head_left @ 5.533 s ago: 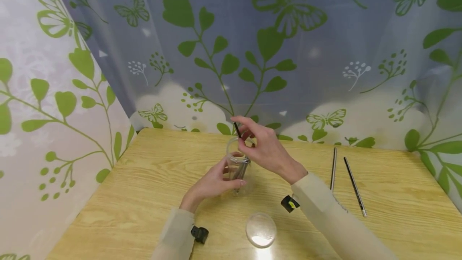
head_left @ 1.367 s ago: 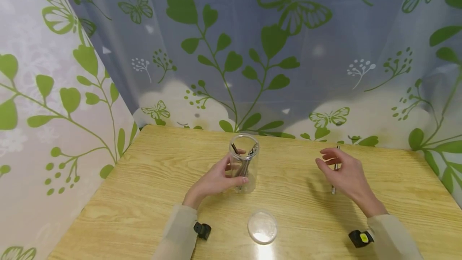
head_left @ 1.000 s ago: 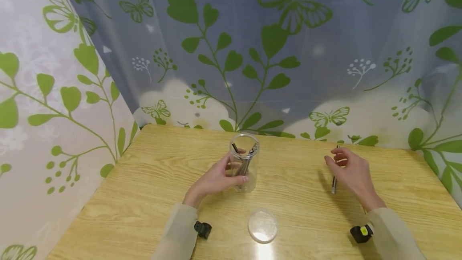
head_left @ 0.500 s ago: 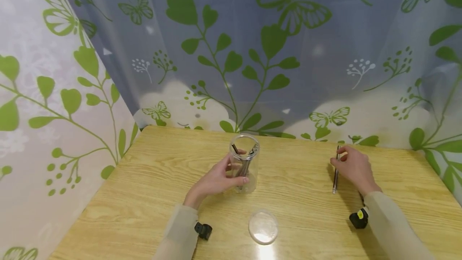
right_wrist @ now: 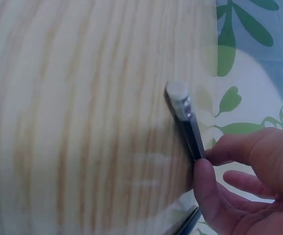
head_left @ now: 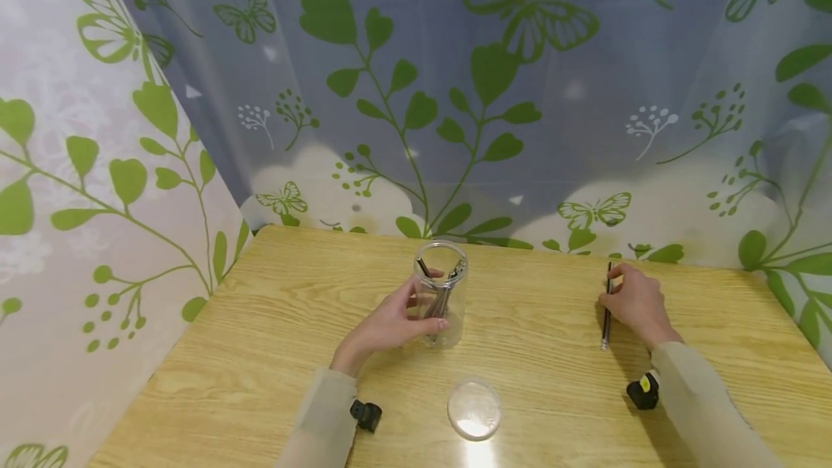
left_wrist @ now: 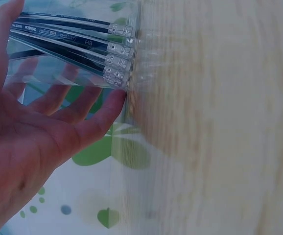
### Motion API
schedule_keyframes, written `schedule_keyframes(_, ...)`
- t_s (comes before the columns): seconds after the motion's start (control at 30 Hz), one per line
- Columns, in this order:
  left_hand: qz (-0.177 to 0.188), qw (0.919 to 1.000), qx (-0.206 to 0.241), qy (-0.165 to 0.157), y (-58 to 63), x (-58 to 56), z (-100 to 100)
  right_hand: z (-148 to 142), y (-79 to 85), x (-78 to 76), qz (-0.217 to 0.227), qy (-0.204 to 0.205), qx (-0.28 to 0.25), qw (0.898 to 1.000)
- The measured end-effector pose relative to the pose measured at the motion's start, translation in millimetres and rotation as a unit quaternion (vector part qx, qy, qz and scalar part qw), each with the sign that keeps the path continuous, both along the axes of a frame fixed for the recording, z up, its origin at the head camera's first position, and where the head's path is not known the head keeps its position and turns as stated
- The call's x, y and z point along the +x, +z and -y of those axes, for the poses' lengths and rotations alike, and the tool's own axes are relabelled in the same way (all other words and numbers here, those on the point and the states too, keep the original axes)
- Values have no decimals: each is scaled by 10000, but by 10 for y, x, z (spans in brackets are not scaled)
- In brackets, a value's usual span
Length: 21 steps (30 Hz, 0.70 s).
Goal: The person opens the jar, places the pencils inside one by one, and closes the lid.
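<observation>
My left hand [head_left: 390, 320] holds a clear jar [head_left: 448, 334] around its side, thumb at the front and fingers behind. Inside the jar lean several dark pencils [head_left: 437, 303]; the left wrist view shows their metal ferrules [left_wrist: 117, 61] gathered at one end and "HB" printed on a barrel. At the right of the table my right hand [head_left: 640, 305] pinches a dark pencil [head_left: 606, 327] between thumb and fingers. In the right wrist view that pencil's white eraser [right_wrist: 177, 90] points away from the hand, close to the wood.
A round clear lid [head_left: 474, 409] lies on the wooden table [head_left: 260, 367] in front of the jar. Below the right hand, the right wrist view shows part of another dark stick [right_wrist: 188, 221], mostly cut off. A leaf-patterned curtain [head_left: 559, 143] hangs behind the table.
Earlier my right hand held a dark pencil over the jar's mouth. It has since moved right, empty, and lowered onto a pencil on the table, fingers closing on it. The left hand keeps its hold.
</observation>
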<state>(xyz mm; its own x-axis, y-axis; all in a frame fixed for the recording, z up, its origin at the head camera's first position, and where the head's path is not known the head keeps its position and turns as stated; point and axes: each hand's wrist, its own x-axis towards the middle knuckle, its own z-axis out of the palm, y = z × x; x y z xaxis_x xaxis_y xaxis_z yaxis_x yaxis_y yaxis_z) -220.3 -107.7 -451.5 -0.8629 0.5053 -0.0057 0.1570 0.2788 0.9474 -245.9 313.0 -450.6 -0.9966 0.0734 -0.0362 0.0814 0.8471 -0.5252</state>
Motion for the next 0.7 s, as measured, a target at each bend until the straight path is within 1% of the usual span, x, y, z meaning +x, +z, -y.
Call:
schedule_keyframes(0.2, 44, 10000, 53, -11, 17, 10, 1, -15, 0, 16, 137, -211, -366, 9990)
schedule_keyframes(0.37, 52, 10000, 46, -7, 23, 18, -3, -16, 0, 46, 248, -448, -751, 9959)
schedule_keyframes(0.53, 62, 10000, 27, 0, 22, 17, -5, -9, 26, 72, 340, -638, -1222, 9899)
schedule_keyframes(0.7, 112, 9999, 29, 15, 19, 17, -3, 6, 48, 90, 453, -825, -1701, 9809)
